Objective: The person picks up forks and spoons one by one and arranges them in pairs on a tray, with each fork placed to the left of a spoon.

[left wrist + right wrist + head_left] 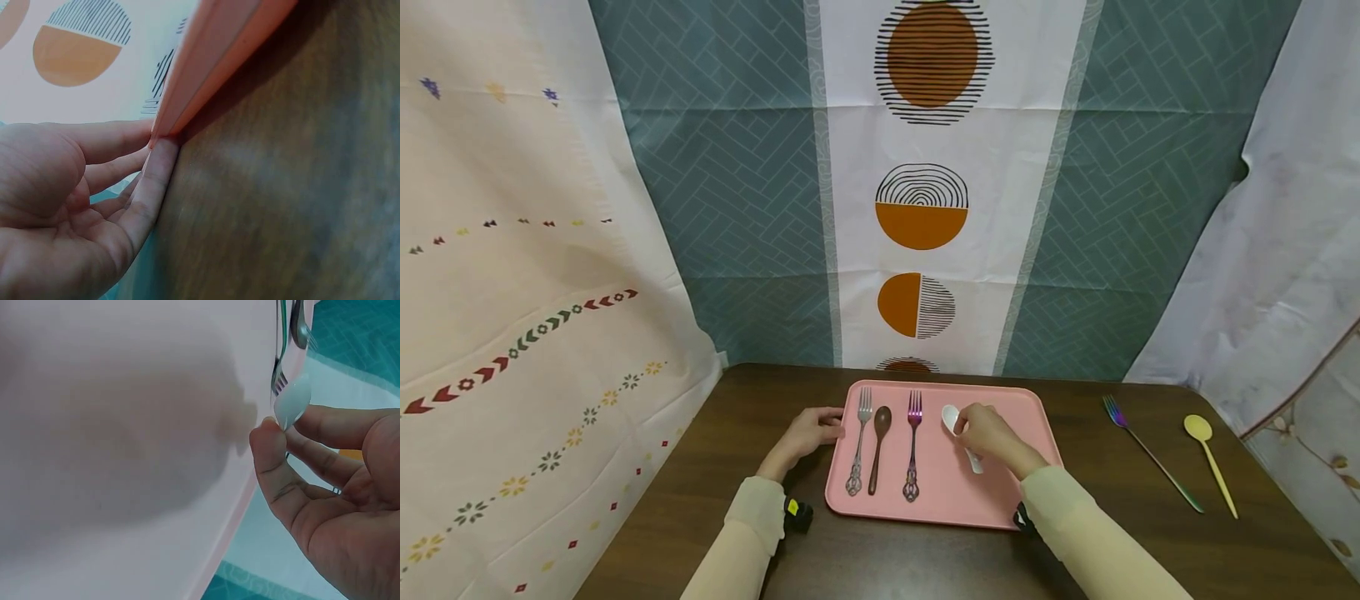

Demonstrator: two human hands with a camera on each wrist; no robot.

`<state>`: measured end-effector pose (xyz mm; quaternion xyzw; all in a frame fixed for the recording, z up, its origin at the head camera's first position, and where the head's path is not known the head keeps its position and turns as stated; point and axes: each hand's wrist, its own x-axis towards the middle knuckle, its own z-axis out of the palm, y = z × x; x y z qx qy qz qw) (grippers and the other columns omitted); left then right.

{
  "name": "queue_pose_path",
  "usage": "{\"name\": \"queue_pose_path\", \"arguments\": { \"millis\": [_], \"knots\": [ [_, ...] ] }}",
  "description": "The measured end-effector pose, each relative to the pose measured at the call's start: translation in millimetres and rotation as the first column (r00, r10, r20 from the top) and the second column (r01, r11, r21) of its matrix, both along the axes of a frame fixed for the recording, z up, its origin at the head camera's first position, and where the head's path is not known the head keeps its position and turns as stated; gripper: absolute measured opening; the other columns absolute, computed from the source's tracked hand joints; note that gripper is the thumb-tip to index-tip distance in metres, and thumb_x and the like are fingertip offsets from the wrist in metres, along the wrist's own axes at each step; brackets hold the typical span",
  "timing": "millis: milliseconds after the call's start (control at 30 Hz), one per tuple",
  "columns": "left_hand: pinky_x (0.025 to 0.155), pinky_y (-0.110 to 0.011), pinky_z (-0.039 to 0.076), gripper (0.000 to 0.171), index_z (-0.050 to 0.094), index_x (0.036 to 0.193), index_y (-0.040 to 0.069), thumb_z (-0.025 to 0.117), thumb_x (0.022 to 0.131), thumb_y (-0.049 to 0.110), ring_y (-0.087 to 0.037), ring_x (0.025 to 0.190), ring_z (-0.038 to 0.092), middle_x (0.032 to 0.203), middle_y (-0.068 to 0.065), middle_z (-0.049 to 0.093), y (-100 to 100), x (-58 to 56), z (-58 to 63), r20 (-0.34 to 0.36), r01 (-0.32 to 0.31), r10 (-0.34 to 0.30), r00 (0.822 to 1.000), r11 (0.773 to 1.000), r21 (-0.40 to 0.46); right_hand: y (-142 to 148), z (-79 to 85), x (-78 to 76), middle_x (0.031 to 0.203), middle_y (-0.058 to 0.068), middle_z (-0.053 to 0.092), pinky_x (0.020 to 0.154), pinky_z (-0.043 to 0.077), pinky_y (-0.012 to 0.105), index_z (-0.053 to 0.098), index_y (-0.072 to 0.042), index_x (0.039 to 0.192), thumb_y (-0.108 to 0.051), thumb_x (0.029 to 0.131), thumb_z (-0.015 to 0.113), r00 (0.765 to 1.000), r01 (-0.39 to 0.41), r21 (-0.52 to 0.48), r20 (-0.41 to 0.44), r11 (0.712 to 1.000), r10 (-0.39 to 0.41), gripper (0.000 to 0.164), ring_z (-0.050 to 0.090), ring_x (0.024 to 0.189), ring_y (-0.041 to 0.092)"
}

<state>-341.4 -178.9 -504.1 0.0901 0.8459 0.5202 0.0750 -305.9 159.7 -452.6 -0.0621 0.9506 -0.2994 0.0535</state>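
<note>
White spoon (950,418): at the pink tray (1018,408), right of the purple fork (913,440); lifted or resting, can't tell | right hand (992,432): fingertips pinching it | left hand (808,431): pinching tray's left rim | rainbow fork (1115,412), yellow spoon (1198,428): table, far right

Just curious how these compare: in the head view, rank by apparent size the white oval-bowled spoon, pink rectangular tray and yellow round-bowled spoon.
Largest to smallest:
1. Pink tray
2. Yellow spoon
3. White spoon, partly hidden by fingers
</note>
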Motion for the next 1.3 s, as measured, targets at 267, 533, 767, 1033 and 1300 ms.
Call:
{"name": "queue_pose_path", "arguments": {
  "millis": [267,533,767,1033,1300],
  "knots": [
    [0.089,-0.041,0.061,0.044,0.061,0.138,-0.007,0.070,0.097,0.006,-0.024,0.096,0.071,0.110,-0.015,0.070,1,-0.8,-2.5,-0.010,-0.003,0.003,1.000,1.000,-0.018,-15,-4.0,-2.3,0.087,0.011,0.066,0.061,0.051,0.029,0.074,-0.002,0.091,0.004,0.085,0.071,1.000,-0.022,0.044,-0.021,0.999,0.023,0.008,0.056,0.072,0.020],
    [0.088,-0.040,0.061,0.043,0.062,0.138,-0.005,0.071,0.096,0.004,-0.022,0.095,0.071,0.108,-0.013,0.070,2,-1.1,-3.5,0.005,-0.010,0.010,1.000,1.000,-0.001,-24,-10.8,-1.2,0.081,0.007,0.064,0.064,0.052,0.030,0.073,-0.003,0.083,0.000,0.081,0.080,0.998,-0.025,0.059,-0.059,0.998,0.029,0.008,0.057,0.072,0.019],
    [0.090,-0.041,0.060,0.044,0.063,0.137,-0.005,0.072,0.096,0.007,-0.022,0.094,0.069,0.108,-0.013,0.070,1,-2.4,-1.1,-0.011,-0.002,0.001,1.000,1.000,-0.017,-34,-12.5,-0.1,0.070,0.005,0.063,0.056,0.049,0.028,0.068,-0.003,0.072,0.003,0.076,0.082,0.994,-0.029,0.071,-0.100,0.997,0.036,0.016,0.057,0.063,0.018],
    [0.089,-0.040,0.061,0.045,0.062,0.138,-0.007,0.070,0.096,0.005,-0.021,0.092,0.069,0.107,-0.014,0.070,1,-1.1,0.2,-0.012,0.005,-0.005,1.000,1.000,-0.021,-45,-11.8,-0.5,0.069,0.007,0.063,0.052,0.050,0.027,0.067,-0.001,0.071,0.006,0.077,0.077,0.999,0.017,0.059,-0.047,0.998,-0.014,0.014,0.059,0.060,0.019],
    [0.089,-0.042,0.061,0.045,0.062,0.138,-0.006,0.072,0.095,0.006,-0.023,0.093,0.070,0.107,-0.013,0.070,0,0.2,0.2,0.004,-0.014,0.014,1.000,1.000,-0.001,-53,-12.0,4.3,0.068,0.007,0.059,0.053,0.046,0.028,0.060,-0.004,0.069,0.005,0.075,0.079,0.999,0.048,0.045,-0.023,0.998,-0.047,0.022,0.056,0.060,0.019]
  ]
}}
